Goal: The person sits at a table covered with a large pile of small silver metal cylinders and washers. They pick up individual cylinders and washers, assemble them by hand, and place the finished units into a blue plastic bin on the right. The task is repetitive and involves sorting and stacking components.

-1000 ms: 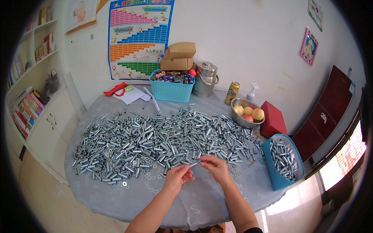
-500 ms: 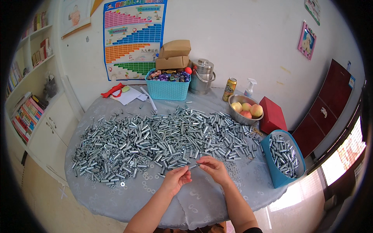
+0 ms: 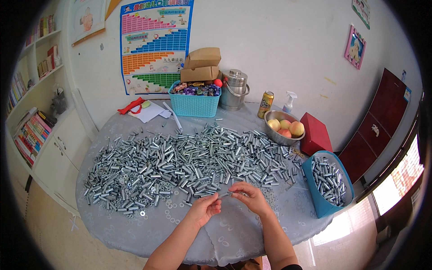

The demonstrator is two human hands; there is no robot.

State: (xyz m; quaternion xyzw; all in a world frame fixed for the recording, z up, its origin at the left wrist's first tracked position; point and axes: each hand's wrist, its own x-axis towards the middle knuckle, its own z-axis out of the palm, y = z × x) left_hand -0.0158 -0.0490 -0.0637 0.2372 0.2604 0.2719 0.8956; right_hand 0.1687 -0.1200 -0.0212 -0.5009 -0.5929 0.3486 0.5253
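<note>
Little changes: the left hand (image 3: pixel 204 209) still pinches a small metal piece (image 3: pixel 223 195) at its 9 o'clock end, right hand (image 3: pixel 250 198) fingertips closed at 3 o'clock. Beyond, toward 11 o'clock, lies the metal heap (image 3: pixel 193 157); handling seems unfinished.

The heap of tubes (image 3: pixel 193 157) spread across the middle of the table (image 3: pixel 238 234), some loose washers (image 3: pixel 168 204) before it between 7 and 8 o'clock. Behind, at 12, stood a basket (image 3: pixel 193 108), a canister (image 3: pixel 232 99) just to its right; papers (image 3: pixel 149 112) lay toward 11. At 2 sat a bowl (image 3: pixel 280 138) (fruit (image 3: pixel 297 129) in it, a can (image 3: pixel 265 105) behind), then a box (image 3: pixel 316 135). A bin (image 3: pixel 320 208) at 3 held more tubes.
</note>
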